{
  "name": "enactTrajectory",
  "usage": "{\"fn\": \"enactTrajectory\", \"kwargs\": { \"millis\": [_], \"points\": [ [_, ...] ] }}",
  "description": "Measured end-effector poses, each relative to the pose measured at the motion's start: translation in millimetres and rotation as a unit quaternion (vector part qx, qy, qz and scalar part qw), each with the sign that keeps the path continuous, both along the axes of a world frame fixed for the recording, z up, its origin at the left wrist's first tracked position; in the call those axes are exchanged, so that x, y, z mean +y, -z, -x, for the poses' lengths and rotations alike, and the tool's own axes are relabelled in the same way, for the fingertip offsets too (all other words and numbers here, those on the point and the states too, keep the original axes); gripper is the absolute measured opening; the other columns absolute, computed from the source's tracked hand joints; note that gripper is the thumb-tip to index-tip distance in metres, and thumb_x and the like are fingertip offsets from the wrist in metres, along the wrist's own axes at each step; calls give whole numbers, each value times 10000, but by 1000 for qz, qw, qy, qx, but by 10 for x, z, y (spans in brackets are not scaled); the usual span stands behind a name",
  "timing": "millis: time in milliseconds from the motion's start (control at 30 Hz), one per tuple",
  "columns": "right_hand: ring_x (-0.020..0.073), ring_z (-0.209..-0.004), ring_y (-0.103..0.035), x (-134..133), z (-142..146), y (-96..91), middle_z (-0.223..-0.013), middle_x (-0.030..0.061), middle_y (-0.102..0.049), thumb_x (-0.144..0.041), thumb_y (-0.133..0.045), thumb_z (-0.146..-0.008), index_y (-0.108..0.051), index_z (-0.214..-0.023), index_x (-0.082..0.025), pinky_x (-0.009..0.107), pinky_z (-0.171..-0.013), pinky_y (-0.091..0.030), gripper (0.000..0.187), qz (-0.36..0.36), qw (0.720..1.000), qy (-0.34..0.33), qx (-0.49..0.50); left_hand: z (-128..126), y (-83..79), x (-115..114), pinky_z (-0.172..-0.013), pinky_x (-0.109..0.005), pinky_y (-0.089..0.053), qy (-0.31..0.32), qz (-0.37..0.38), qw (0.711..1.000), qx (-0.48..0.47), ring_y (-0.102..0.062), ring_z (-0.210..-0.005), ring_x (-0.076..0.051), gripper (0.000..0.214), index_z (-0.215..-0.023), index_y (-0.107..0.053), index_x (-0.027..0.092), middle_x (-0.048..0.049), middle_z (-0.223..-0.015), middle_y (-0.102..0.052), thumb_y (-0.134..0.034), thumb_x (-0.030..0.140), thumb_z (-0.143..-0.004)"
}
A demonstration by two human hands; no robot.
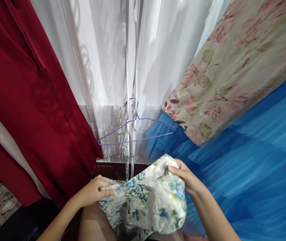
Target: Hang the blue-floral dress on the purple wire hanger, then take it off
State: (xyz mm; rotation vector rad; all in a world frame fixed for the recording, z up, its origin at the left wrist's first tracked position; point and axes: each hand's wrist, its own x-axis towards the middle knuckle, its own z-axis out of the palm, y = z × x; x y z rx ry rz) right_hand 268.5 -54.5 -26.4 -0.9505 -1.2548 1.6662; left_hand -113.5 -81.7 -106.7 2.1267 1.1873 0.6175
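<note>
A white floral garment [143, 201] with blue and yellow-green flowers is spread between my hands above my lap. My left hand [96, 190] pinches its upper left edge, fingers closed on the cloth. At the upper right corner, my right hand [184, 174] grips the fabric with the thumb on top. The garment's exact kind does not show, as it is bunched and its lower part drops out of view. Beyond it, a thin purple hanger [155, 136] hangs bare on a white metal stand [133, 134].
A dark red cloth [32, 83] hangs on the left and a white curtain [102, 50] behind the stand. On the right are a cream cloth with pink flowers [223, 80] and blue tulle [258, 167]. A black object [32, 221] lies at the lower left.
</note>
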Motion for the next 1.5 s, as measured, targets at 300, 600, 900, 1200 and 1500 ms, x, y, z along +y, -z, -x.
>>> {"fn": "enactTrajectory", "kwargs": {
  "millis": [300,600,900,1200,1500],
  "points": [
    [226,-780,-689,481,232,-143,-932,58,-750,-277,-773,-726,-688,-1064,-178,310,-698,-541,363,-230,958,32,-170,830,-479,746,-1053,-480,-242,-118,-171,964,166,-505,-1136,-292,301,-1055,-678,241,-82,-1149,-631,-645,459,-850],
    [261,-841,-705,1088,176,35,-887,79,-778,-228,-536,-817,-752,-944,-197,321,-750,-503,253,-360,824,137,-415,638,-876,1146,-800,-316,-376,-93,-202,962,156,-599,-843,-209,284,-908,-633,212,-28,-881,-667,-406,371,-969],
    [194,-631,-603,952,207,103,-699,25,-710,-240,-522,-785,-699,-790,-212,256,-572,-371,179,-361,812,120,-443,597,-1033,1140,-631,-258,-360,-128,-254,952,111,-512,-665,-157,197,-679,-542,184,-5,-709,-539,-632,320,-789],
    [200,-642,-627,765,259,133,-715,20,-723,-197,-503,-773,-717,-809,-205,260,-574,-403,217,-357,836,97,-406,41,-1515,1009,-787,-294,-436,-110,-348,931,27,-571,-874,-197,170,-788,-552,197,-37,-876,-597,-499,49,-724],
    [237,-854,-696,582,93,100,-942,51,-759,-142,-463,-756,-682,-1270,-207,323,-773,-528,563,-384,865,75,-316,-425,-1510,1298,-731,-263,-425,-95,-238,966,-42,-561,-758,-155,212,-972,-546,200,27,-829,-608,-521,154,-766]
  ]
}}
